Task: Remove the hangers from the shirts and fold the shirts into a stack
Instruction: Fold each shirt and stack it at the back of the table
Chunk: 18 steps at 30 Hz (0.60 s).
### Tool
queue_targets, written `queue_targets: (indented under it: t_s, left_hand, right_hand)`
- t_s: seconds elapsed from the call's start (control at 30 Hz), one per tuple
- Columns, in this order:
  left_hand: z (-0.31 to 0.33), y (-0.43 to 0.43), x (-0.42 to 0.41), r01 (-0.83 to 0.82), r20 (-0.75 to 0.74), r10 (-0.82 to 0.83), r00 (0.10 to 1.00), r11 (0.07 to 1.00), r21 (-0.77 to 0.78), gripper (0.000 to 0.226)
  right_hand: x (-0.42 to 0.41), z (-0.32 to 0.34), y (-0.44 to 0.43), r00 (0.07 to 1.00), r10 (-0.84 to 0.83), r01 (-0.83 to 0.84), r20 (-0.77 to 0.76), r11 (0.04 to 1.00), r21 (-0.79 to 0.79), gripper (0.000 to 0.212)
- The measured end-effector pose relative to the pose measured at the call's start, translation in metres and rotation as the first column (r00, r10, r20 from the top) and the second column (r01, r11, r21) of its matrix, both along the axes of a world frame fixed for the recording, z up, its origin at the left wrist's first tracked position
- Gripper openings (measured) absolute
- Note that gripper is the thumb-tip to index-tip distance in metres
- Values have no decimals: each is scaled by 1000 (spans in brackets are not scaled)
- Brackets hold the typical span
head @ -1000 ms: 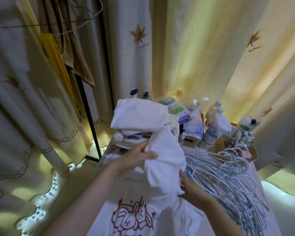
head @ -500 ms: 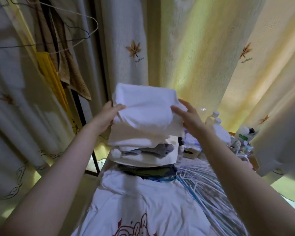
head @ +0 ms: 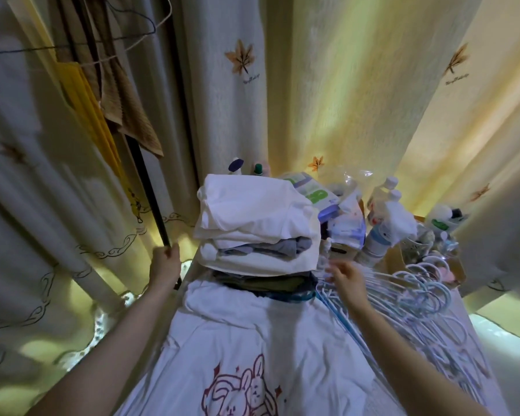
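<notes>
Folded shirts piled into a tall stack (head: 257, 226) at the far end of the tabletop (head: 463, 313), probably to keep the near part free as folding space; white pieces on top, a grey one between them, darker ones at the bottom. Topmost white shirt (head: 252, 202) lying flat and square on the pile, touched by no hand. Just right of the stack, a heap of pale blue and white hangers (head: 418, 292), already off the shirts and kept to one side (a sensible place, away from the cloth). Spread out on the near part, a white shirt with a red rabbit print (head: 246, 382), unfolded, its collar end reaching under the foot of the stack; likely the next piece to fold, though whether a hanger sits inside cannot be told. Left hand (head: 164, 267) out at the left of the stack, palm turned away, fingers half curled close beside a dark pole (head: 146, 187), holding nothing; touching the pole or not, cannot tell. Right hand (head: 347, 276) blurred, fingers spread and loose, empty, hovering over the near edge of the hangers just right of the stack. Both forearms stretched forward from the near edge, one on each side of the printed shirt. Behind the stack, bottles (head: 385, 211) and packets crowded against the curtain (head: 342, 85).
</notes>
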<state>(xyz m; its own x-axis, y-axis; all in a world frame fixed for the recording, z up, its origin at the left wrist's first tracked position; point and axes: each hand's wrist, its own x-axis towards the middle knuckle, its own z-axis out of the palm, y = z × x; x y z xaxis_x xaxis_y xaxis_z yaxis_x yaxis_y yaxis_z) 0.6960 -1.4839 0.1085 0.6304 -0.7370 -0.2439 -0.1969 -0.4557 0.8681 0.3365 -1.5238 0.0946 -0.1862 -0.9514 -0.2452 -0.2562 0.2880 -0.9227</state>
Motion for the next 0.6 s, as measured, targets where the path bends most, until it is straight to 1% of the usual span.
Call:
queue_targets:
  t_s: [0.03, 0.07, 0.1, 0.13, 0.17, 0.2, 0.23, 0.27, 0.3, 0.33, 0.37, 0.4, 0.43, 0.47, 0.5, 0.6]
  left_hand:
    - [-19, 10, -3, 48, 31, -52, 998, 990, 131, 27]
    - [-35, 19, -9, 140, 26, -151, 988, 958, 249, 20]
    - [-50, 27, -15, 256, -20, -263, 965, 912, 320, 19]
    - [-62, 31, -24, 362, -74, -360, 930, 862, 356, 24]
    - [-72, 32, -33, 435, -90, -436, 896, 816, 380, 24]
    - [-76, 33, -40, 456, -36, -482, 875, 797, 396, 16]
    - [-78, 31, -44, 441, 67, -503, 862, 808, 391, 7]
    - [-80, 25, -47, 417, 225, -512, 829, 834, 363, 16]
    - [-80, 20, -50, 427, 371, -547, 751, 830, 359, 28]
    - [-78, 16, -53, 434, 487, -585, 649, 810, 395, 38]
    - [-80, 12, -54, 436, 549, -630, 549, 776, 455, 46]
    - [-80, 10, -56, 430, 551, -681, 482, 732, 528, 51]
    - [-84, 7, -57, 429, 526, -723, 448, 690, 583, 55]
    - [-85, 8, -59, 428, 487, -752, 444, 656, 622, 57]
    - [-88, 8, -60, 424, 469, -765, 442, 639, 642, 55]
    - [-89, 10, -63, 406, 501, -767, 401, 639, 653, 44]
  right_hand:
    - [-4, -16, 15, 1000, -10, 9, 16, 997, 74, 16]
    - [-7, -30, 30, 999, -14, 7, 38, 986, 167, 15]
    - [-10, -40, 44, 998, -14, -5, 69, 962, 271, 15]
    - [-11, -48, 55, 993, -14, -29, 114, 930, 366, 15]
    - [-13, -57, 68, 987, -15, -58, 160, 896, 441, 16]
    - [-13, -61, 77, 980, -3, -94, 199, 874, 477, 16]
    - [-12, -63, 84, 974, 23, -133, 225, 863, 487, 16]
    - [-11, -63, 91, 970, 44, -161, 240, 854, 494, 16]
    - [-11, -64, 98, 969, 55, -174, 241, 845, 506, 17]
    - [-10, -65, 106, 971, 56, -173, 233, 836, 521, 17]
    - [-11, -67, 114, 973, 46, -162, 224, 831, 532, 18]
    - [-13, -69, 122, 975, 22, -141, 221, 830, 540, 18]
    - [-15, -71, 129, 975, -2, -122, 222, 831, 543, 18]
    - [-17, -72, 134, 974, -25, -104, 226, 835, 541, 18]
    - [-19, -72, 137, 971, -46, -90, 236, 841, 534, 18]
    - [-24, -70, 140, 968, -65, -73, 243, 851, 521, 17]
